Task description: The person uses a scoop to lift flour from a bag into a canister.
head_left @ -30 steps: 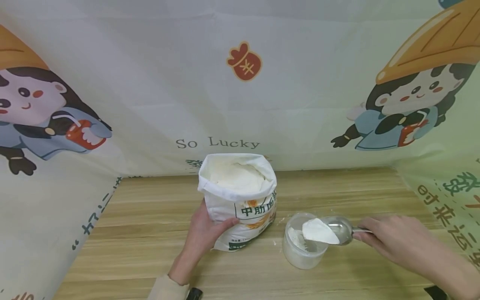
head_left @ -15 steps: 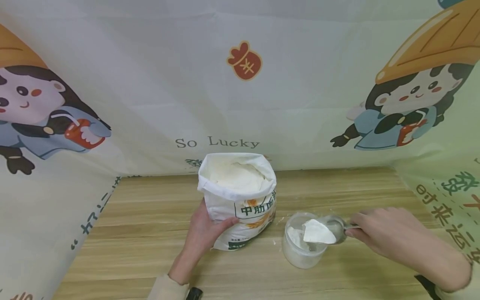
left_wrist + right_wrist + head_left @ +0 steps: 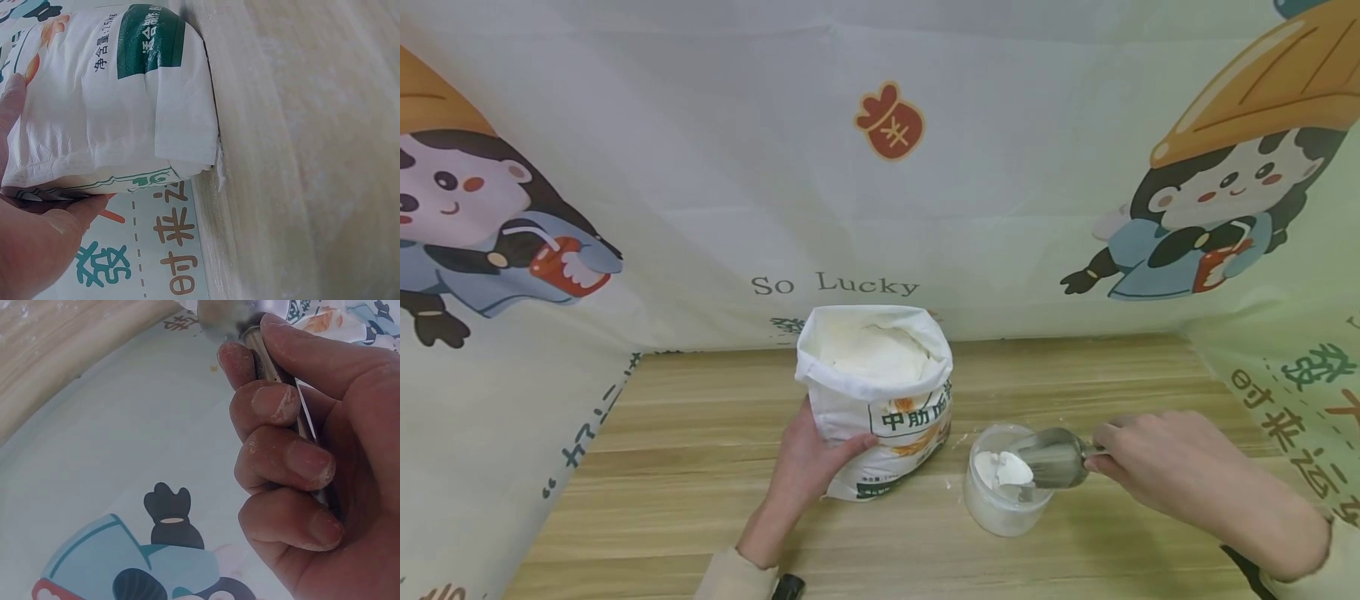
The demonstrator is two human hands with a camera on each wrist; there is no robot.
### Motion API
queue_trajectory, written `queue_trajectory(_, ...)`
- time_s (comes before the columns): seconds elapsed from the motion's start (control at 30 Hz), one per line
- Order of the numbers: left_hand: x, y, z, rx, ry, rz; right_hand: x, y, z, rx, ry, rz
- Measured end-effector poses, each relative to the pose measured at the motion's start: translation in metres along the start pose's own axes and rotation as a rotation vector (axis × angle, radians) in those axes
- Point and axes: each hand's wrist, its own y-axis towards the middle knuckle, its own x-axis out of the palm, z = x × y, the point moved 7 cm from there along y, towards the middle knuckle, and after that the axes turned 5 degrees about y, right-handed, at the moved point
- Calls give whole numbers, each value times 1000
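An opened white flour bag (image 3: pixel 844 410) with a folded-down rim stands upright in the head view, flour (image 3: pixel 880 354) showing inside. My left hand (image 3: pixel 808 467) grips its lower left side, thumb across the front and the other fingers around the side. The left wrist view shows the bag's base (image 3: pixel 94 119) on the table. My right hand (image 3: pixel 1172 471) holds a metal scoop (image 3: pixel 1054 458) by its handle, the fingers curled round it in the right wrist view. The scoop tips down into a round clear tub (image 3: pixel 1006 518), where white flour (image 3: pixel 1000 471) lies.
The wooden table (image 3: pixel 685 450) bears light flour traces around the tub. Behind it hangs a printed cloth (image 3: pixel 722 167) with cartoon figures, which also lines the left and right sides. Bare wood lies left of the bag.
My right hand has moved slightly left and turned the scoop over, so the heaped flour has dropped into the tub. My left hand and the bag stay where they were.
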Motion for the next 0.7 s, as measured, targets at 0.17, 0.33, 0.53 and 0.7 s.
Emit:
queue_trajectory(0.17, 0, -1, 1, -4, -3, 0, -2, 0, -1, -10, -20, 26)
queue_trajectory(0.33, 0, -1, 2, 0, -8, -3, -1, -1, 1, -5, -13, 40)
queue_trajectory(0.53, 0, -1, 2, -5, -6, -5, -2, -7, 8, -2, 8, 109)
queue_trajectory(0.7, 0, -1, 1, -3, -8, -1, -1, -11, 16, 1, 60, 153)
